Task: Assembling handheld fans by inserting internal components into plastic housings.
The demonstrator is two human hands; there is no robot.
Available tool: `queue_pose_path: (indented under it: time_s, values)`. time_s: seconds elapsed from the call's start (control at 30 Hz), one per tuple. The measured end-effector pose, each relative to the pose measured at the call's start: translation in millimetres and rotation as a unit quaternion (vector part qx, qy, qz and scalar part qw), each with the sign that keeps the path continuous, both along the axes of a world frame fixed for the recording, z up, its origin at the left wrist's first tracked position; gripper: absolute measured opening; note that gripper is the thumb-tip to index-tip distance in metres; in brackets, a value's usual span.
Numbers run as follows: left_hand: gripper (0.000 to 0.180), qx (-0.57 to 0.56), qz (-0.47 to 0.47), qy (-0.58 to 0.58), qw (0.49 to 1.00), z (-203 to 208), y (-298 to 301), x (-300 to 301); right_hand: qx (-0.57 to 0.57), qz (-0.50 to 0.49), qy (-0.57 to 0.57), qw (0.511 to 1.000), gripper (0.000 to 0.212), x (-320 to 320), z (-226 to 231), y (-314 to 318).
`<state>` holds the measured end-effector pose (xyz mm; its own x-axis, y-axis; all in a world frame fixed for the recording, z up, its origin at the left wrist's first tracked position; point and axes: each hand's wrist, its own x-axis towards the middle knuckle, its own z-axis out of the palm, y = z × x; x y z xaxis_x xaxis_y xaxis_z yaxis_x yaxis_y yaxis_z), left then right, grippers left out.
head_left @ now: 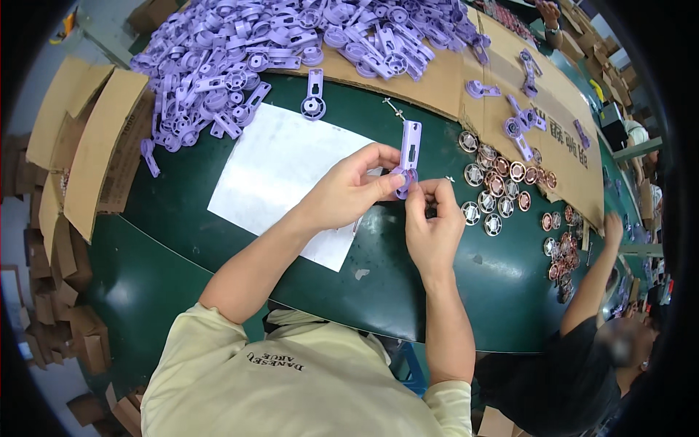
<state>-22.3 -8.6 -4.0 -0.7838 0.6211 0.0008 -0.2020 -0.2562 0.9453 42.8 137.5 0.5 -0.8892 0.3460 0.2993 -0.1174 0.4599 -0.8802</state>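
Observation:
Between my two hands a purple plastic part (411, 146) stands upright, its slotted handle up and its round end down. My left hand (349, 186) grips the round end from the left, thumb across it. The fingertips of my right hand (435, 222) are pinched against the same round end from the right; whether they also hold a small piece is hidden. Just beyond the held part lies a small whitish branched plastic piece (394, 108), and another tiny one (449, 179) sits beside my right hand. A similar purple part (313, 98) lies alone beyond the white sheet (262, 171).
A large heap of purple parts (240, 65) covers the far left. Copper and silver spoked discs (495, 186) lie to the right, by flattened cardboard (553, 124) bearing several purple parts. An open carton (87, 138) stands left. A co-worker's arm (593, 280) reaches in at right.

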Motion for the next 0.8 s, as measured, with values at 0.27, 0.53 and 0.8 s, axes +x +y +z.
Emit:
queue_pose_path:
  time_s: [0.27,0.53,0.8]
  values:
    - [0.031,-0.002,-0.033,-0.029,0.999,-2,1,6,0.066,0.044,0.033,0.996,0.007,1,5,6]
    - [0.028,0.037,-0.014,-0.095,0.995,-2,8,12,0.053,0.002,0.036,0.998,0.006,1,11,6]
    - [0.026,0.019,-0.026,-0.093,0.995,-3,3,7,0.084,0.028,0.041,0.995,0.006,4,13,10]
